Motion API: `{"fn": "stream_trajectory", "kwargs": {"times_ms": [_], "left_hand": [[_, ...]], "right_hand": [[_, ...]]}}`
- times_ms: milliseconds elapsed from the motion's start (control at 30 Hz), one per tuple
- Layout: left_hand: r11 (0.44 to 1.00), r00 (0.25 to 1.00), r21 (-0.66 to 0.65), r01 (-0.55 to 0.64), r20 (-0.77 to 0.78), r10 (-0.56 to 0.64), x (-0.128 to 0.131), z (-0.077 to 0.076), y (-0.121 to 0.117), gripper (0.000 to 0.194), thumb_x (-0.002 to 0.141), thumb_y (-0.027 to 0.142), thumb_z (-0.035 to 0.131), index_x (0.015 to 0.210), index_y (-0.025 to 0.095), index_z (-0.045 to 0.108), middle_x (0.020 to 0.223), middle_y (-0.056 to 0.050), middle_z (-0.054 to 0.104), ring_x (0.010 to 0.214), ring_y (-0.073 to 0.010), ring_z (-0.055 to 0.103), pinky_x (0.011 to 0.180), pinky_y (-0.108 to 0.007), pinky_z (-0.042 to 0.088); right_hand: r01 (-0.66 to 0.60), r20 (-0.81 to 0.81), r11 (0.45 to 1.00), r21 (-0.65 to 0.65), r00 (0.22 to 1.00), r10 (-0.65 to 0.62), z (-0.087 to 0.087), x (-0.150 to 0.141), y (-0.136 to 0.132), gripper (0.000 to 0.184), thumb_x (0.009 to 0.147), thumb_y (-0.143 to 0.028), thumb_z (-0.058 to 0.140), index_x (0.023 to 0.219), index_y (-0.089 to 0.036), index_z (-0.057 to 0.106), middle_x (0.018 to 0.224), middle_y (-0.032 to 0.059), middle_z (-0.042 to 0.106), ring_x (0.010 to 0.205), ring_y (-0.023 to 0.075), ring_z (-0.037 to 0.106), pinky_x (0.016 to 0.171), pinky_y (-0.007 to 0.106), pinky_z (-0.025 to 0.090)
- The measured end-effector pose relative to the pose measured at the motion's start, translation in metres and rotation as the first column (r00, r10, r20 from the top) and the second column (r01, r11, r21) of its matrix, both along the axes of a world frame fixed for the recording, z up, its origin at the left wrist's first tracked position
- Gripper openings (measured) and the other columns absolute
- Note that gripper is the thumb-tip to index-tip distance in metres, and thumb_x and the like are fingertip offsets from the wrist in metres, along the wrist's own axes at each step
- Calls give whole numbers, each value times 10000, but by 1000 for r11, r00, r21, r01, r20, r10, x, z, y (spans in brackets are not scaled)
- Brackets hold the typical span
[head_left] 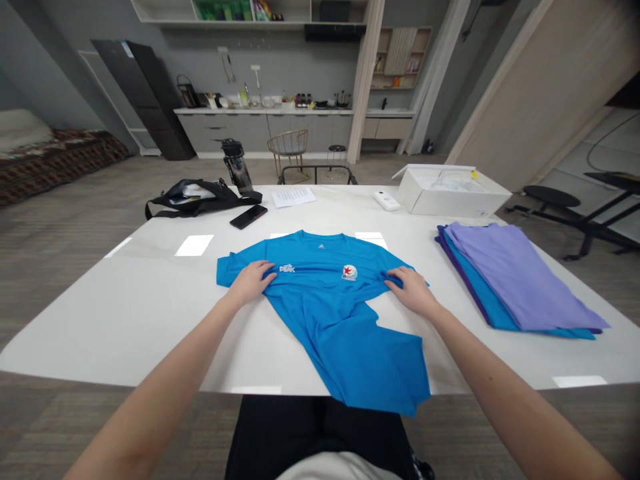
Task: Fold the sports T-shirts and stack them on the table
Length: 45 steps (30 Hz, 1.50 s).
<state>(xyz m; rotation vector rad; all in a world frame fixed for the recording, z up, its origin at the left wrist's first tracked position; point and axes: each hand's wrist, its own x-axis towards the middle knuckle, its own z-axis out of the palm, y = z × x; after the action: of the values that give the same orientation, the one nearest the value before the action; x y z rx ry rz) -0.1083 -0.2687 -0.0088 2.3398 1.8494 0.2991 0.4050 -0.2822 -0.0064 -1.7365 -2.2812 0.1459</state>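
A bright blue T-shirt (330, 300) lies face up on the white table (125, 313), its hem hanging over the near edge. My left hand (251, 280) rests on the shirt's left sleeve area, fingers curled onto the fabric. My right hand (411, 289) presses on the right sleeve area, fingers bent and gathering a fold of cloth. The shirt bears a small white logo and a round badge on the chest.
A stack of folded shirts (515, 283), purple on top of blue, lies at the right. Farther back sit a white open box (450, 190), a white remote (387, 201), a sheet of paper (294, 197), a phone (249, 217), a black bag (200, 197) and a dark bottle (236, 163).
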Motion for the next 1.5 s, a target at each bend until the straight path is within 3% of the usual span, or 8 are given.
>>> {"fn": "stream_trajectory", "kwargs": {"times_ms": [267, 400, 500, 600, 833, 1000, 1133, 1500], "left_hand": [[962, 980, -208, -175, -134, 149, -22, 8, -32, 710, 975, 594, 370, 1619, 294, 359, 1716, -64, 241, 1586, -332, 207, 1263, -571, 202], [953, 977, -249, -173, -167, 134, -39, 13, -50, 731, 932, 546, 454, 1619, 315, 353, 1711, -66, 259, 1572, -349, 252, 1249, -615, 212], [981, 992, -167, -103, -93, 88, -37, 15, -43, 652, 949, 516, 441, 1559, 286, 460, 1657, -69, 390, 1515, -315, 381, 1258, -540, 254], [997, 998, -46, -64, -4, 63, -18, 19, -8, 556, 997, 471, 390, 1480, 239, 540, 1556, -86, 521, 1405, -276, 513, 1183, -427, 396], [980, 977, 32, -194, -87, 197, 27, 18, 103, 445, 1037, 415, 403, 1390, 195, 563, 1405, -177, 598, 1298, -366, 550, 1076, -566, 418], [982, 976, 80, -170, -127, 179, 22, 1, 133, 333, 1048, 397, 394, 1119, 191, 646, 1219, -169, 661, 1193, -356, 591, 1011, -513, 446], [983, 984, 91, -162, -65, 168, 26, -1, 150, 389, 1085, 395, 264, 1216, 186, 566, 1098, -144, 712, 1019, -310, 674, 910, -435, 484], [967, 979, 199, -157, -101, 179, 54, -3, 299, 348, 1077, 372, 327, 1261, 176, 548, 1223, -166, 647, 1171, -328, 612, 995, -439, 451]], "right_hand": [[13, 72, 995, -99, 997, -6, 11, 66, -27, 195, 887, -290, 543, 990, -240, 702, 1168, 109, 699, 1094, 297, 640, 959, 437, 503], [-70, 20, 973, -221, 997, 76, 20, 82, -34, 165, 781, -229, 602, 880, -263, 729, 1354, 79, 640, 1220, 307, 612, 1042, 439, 480], [-37, -76, 981, -192, 997, 23, 31, 57, -10, 249, 850, -283, 570, 1022, -258, 749, 1283, 82, 679, 1135, 278, 659, 1005, 391, 501], [61, -121, 990, -127, 990, -76, 36, 4, 38, 359, 947, -416, 530, 1173, -217, 725, 1197, 111, 707, 1073, 275, 666, 960, 380, 510], [258, 26, 962, -92, 966, -256, 13, -86, 132, 426, 983, -506, 507, 1261, -231, 675, 1326, 168, 595, 1272, 376, 513, 1017, 599, 424], [191, 82, 981, -30, 979, -188, -7, -92, 141, 312, 1033, -413, 412, 1060, -205, 642, 1184, 157, 632, 1161, 338, 539, 966, 531, 423], [186, 115, 982, 32, 975, -189, -14, -82, 161, 320, 1058, -379, 328, 1066, -199, 592, 1144, 161, 648, 1115, 335, 536, 951, 515, 406], [168, 124, 968, 187, 973, -193, -11, -67, 330, 356, 1061, -373, 325, 1164, -167, 595, 1222, 196, 611, 1176, 372, 479, 976, 539, 366]]}}
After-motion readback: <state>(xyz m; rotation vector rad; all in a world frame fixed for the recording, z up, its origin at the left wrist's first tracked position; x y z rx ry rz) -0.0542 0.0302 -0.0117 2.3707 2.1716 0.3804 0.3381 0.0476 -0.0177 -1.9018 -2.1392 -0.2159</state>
